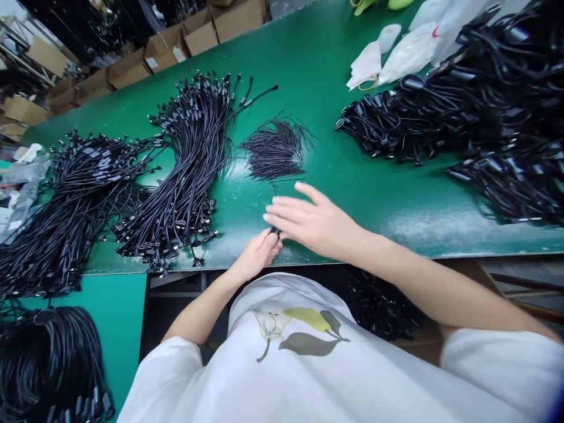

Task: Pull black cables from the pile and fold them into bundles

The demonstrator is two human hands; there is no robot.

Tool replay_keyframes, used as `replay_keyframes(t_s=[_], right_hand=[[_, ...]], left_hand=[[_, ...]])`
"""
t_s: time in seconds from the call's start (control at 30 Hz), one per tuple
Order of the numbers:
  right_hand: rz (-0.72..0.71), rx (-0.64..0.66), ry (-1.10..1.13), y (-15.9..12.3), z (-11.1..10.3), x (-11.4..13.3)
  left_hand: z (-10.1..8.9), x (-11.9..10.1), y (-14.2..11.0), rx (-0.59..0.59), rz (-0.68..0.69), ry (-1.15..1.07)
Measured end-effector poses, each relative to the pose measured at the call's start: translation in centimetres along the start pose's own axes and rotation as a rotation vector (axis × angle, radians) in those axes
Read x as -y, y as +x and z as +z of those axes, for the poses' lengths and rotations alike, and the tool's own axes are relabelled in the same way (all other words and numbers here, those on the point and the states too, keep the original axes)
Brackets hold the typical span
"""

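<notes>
My left hand (259, 252) is closed at the table's front edge. A short piece of black cable (274, 230) pokes out between its thumb and fingers; the rest is hidden in the fist. Just above it, my right hand (308, 222) reaches across with fingers stretched out, its fingertips close to the cable. Beyond the hands lies a loose pile of thin black ties (275, 150). A thick bunch of straight black cables (194, 147) with small connectors at both ends lies to the left of that pile.
More cables (83, 188) spread over the far left of the green table (321, 70). Coiled cables (53, 352) sit on a lower surface. Tied black cable bundles (440, 111) heap up at right, near white plastic bags (409, 53). Cardboard boxes (163, 50) line the back edge.
</notes>
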State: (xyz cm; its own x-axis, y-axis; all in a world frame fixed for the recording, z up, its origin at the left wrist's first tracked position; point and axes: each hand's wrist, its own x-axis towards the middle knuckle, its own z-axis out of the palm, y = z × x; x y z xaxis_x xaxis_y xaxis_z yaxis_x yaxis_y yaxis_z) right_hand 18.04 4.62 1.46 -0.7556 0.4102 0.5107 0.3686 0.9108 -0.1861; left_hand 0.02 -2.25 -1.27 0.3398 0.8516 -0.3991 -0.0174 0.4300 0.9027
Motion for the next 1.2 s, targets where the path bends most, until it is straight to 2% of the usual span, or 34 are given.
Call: replay_keyframes(t_s=[0.07,0.17,0.33,0.47,0.57,0.67,0.77,0.87,1.0,1.13,1.2], right_hand=[[-0.108,0.199,-0.137,-1.1,0.2,0.6],[-0.147,0.409,-0.245,-2.3,1.0,1.5],[-0.06,0.566,-0.174,-2.8,1.8,1.4],[-0.006,0.605,-0.065,-2.9,2.3,1.4],[-0.008,0.593,-0.059,-2.7,2.7,1.6],[-0.072,0.589,-0.053,-2.2,2.7,1.4],[-0.157,0.552,-0.078,-1.8,2.5,1.1],[-0.186,0.522,-0.102,-1.6,2.7,0.9],[-0.124,0.599,-0.094,-1.5,3.9,1.0],[-0.035,0.725,0.06,-1.2,4.5,1.4],[0.026,0.794,0.178,-0.8,4.0,1.2]], left_hand=[[-0.6,0.4,-0.1,0.04,0.035,0.256],[-0.7,0.8,-0.2,0.12,0.074,0.553],[-0.6,0.2,-0.4,0.162,0.006,0.597],[-1.2,-0.2,-0.5,0.172,-0.018,0.596],[-1.6,0.4,-0.5,0.173,-0.067,0.474],[-1.9,1.1,-0.4,0.223,-0.128,0.267],[-2.1,1.1,-0.4,0.288,-0.132,0.11],[-2.5,0.2,-0.6,0.271,-0.062,0.281],[-3.0,-0.6,-1.0,0.204,0.011,0.645],[-2.6,0.5,-1.6,0.095,0.135,0.932],[-2.3,1.6,-1.8,0.067,0.151,0.977]])
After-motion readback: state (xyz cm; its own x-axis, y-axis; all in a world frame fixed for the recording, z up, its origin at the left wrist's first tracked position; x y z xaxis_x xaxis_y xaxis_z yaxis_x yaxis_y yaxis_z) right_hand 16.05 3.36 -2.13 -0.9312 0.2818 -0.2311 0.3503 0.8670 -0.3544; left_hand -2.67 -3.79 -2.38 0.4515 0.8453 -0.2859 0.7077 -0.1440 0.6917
